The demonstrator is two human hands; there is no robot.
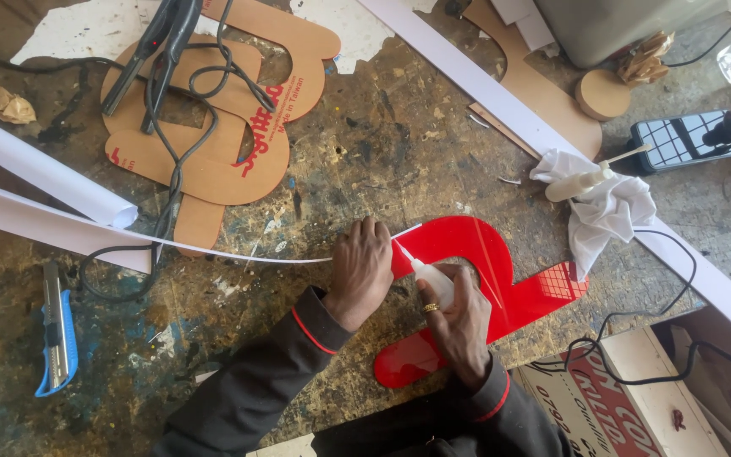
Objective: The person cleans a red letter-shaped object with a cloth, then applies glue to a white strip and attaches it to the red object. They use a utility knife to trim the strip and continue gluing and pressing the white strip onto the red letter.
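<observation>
Now my left hand presses the thin white strip against the edge of the red acrylic letter lying flat on the worktop, fingers closed down on it. My right hand is clamped round the small glue bottle (nozzle at the seam); best, I judge, to keep the strip upright and the bead thin.

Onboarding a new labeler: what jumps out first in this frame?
The glossy red acrylic cutout at centre-right of the worn workbench grabs the eye. The right hand holds a small squeeze bottle to its edge, while the left hand presses a thin white strip there. At upper left, black cables lie over brown cardboard shapes.
</observation>
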